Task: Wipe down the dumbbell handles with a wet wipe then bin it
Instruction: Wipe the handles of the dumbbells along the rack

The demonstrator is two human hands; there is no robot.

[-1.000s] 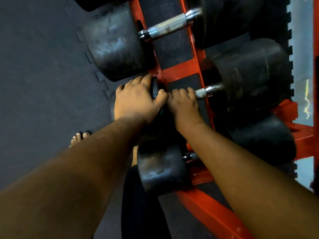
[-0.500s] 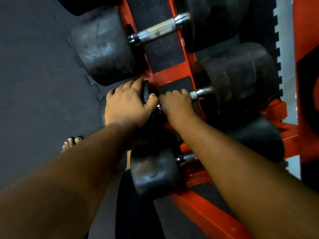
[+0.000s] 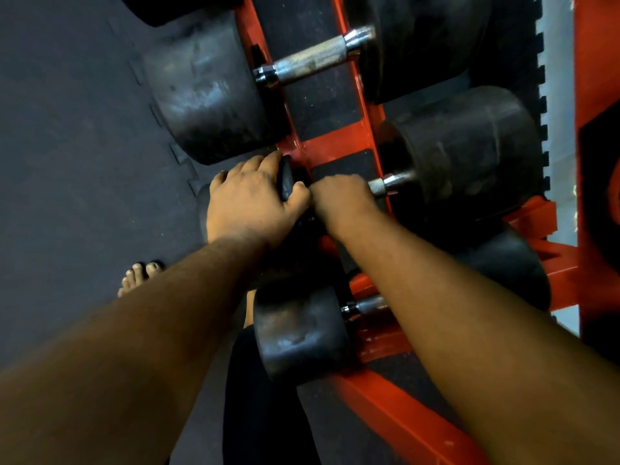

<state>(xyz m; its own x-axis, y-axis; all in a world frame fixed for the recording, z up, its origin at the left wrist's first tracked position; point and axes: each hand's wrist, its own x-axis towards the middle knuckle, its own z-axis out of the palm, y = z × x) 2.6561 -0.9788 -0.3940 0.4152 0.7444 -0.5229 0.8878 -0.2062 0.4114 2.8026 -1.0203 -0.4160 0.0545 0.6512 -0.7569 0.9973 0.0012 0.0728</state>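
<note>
Head view looks down on a red rack (image 3: 339, 142) holding black dumbbells. Three dumbbells show handles: far one (image 3: 312, 60) fully bare, middle one (image 3: 466, 156) under the hands, near one (image 3: 302, 333) mostly hidden by the right forearm. A fourth dark weight head (image 3: 181, 8) is cut off at the top edge. The left hand (image 3: 251, 203) has fingers curled over the rim of the middle dumbbell's near head, thumb on its inner face, gripping it. The right hand (image 3: 342, 199) is curled round that dumbbell's handle (image 3: 379, 186), hard against the left thumb; only a short knurled stub shows between the knuckles and the far head. No wipe is visible; whether one sits inside the right fist cannot be told. Rack rails hem the handle front and back, so free travel is only along the bar. Dark interlocking floor mat (image 3: 84, 146) lies open to the left. One bare foot (image 3: 139, 275) shows beside the left forearm.
</note>
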